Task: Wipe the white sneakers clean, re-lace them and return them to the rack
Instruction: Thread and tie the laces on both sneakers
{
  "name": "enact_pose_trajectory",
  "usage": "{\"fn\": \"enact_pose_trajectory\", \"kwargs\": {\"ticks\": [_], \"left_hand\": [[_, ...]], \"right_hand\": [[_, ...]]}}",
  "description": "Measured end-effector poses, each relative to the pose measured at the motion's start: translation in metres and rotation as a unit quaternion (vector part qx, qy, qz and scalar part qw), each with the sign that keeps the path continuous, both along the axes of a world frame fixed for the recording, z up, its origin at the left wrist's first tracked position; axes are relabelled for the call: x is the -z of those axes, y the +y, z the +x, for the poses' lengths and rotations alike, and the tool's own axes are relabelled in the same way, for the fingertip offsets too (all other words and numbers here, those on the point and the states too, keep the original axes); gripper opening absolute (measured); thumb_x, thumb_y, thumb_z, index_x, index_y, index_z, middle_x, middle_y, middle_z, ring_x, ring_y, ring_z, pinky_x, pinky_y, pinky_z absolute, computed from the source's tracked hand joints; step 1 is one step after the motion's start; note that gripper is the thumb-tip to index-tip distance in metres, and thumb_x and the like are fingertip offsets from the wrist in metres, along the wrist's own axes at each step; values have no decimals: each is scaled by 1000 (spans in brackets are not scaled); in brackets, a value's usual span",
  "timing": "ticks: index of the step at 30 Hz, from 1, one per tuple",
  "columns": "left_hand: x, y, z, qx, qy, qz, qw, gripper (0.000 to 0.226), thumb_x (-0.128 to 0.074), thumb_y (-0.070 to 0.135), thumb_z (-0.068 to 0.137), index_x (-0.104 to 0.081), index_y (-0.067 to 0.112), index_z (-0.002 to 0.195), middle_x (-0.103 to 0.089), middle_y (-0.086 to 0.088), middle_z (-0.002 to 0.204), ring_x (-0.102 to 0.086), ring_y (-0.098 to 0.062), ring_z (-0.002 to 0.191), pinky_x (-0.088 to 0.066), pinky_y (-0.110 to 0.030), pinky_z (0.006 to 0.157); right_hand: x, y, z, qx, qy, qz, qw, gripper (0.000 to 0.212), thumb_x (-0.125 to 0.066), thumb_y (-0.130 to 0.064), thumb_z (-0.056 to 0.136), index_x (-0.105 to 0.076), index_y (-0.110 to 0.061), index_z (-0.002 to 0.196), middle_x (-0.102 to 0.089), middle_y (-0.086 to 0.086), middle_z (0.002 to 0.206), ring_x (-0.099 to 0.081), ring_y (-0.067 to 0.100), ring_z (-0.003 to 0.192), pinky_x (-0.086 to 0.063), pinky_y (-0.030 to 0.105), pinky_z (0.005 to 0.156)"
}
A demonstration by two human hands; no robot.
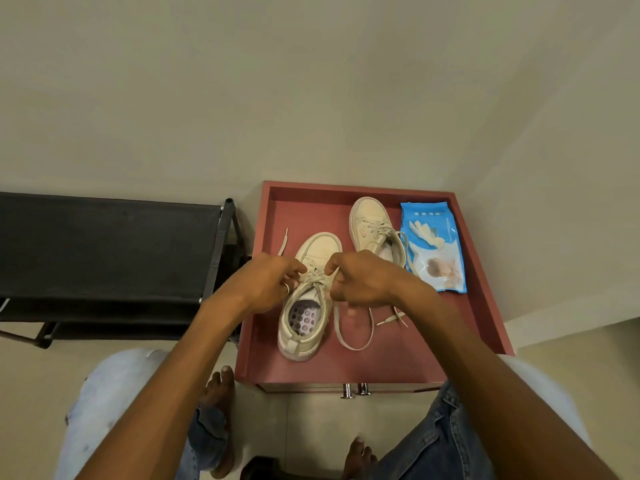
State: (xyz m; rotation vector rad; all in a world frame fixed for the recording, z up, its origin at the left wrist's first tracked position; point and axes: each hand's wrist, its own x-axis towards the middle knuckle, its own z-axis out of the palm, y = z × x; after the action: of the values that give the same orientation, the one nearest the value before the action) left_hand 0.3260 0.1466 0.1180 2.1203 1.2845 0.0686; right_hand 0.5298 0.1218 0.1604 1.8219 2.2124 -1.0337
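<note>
Two off-white sneakers stand on a red tray-topped cabinet (pixel 485 306). The near sneaker (pixel 304 327) has its heel toward me and a perforated insole showing. My left hand (pixel 263 282) and my right hand (pixel 363 278) meet over its tongue, each pinching part of its lace (pixel 353 341), which loops down onto the tray at the right. One lace end (pixel 283 242) lies to the left of the toe. The far sneaker (pixel 372 226) sits laced behind my right hand.
A blue pack of wet wipes (pixel 434 247) lies at the tray's right side with a used wipe on it. A black shoe rack (pixel 104 251) stands to the left against the wall. My knees and bare feet are below the cabinet.
</note>
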Motion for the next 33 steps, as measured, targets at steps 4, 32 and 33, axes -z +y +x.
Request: {"fn": "enact_pose_trajectory", "kwargs": {"ticks": [4,32,33], "left_hand": [[4,0,0,-15,-6,24,1000,35,-63,5,96,-67,13,130,-73,-8,119,-69,-19,111,-56,-36,98],[-7,-5,-13,-23,30,43,998,12,-62,16,98,-73,20,93,-63,10,78,-63,-13,71,-57,-38,68],[-8,-5,-13,-21,33,42,998,13,-62,16,98,-74,19,95,-62,9,77,-62,-12,69,-56,-36,66]], "right_hand": [[11,0,-6,-1,-3,-1,1000,43,-68,-17,86,-51,-14,126,-71,2,81,-64,17,84,-54,36,82],[8,4,6,49,-44,41,997,24,-47,-21,84,-58,-4,72,-66,10,73,-63,28,74,-54,44,70],[6,5,5,67,-11,29,997,25,-46,-19,85,-61,-1,75,-68,11,71,-65,28,73,-54,43,71]]}}
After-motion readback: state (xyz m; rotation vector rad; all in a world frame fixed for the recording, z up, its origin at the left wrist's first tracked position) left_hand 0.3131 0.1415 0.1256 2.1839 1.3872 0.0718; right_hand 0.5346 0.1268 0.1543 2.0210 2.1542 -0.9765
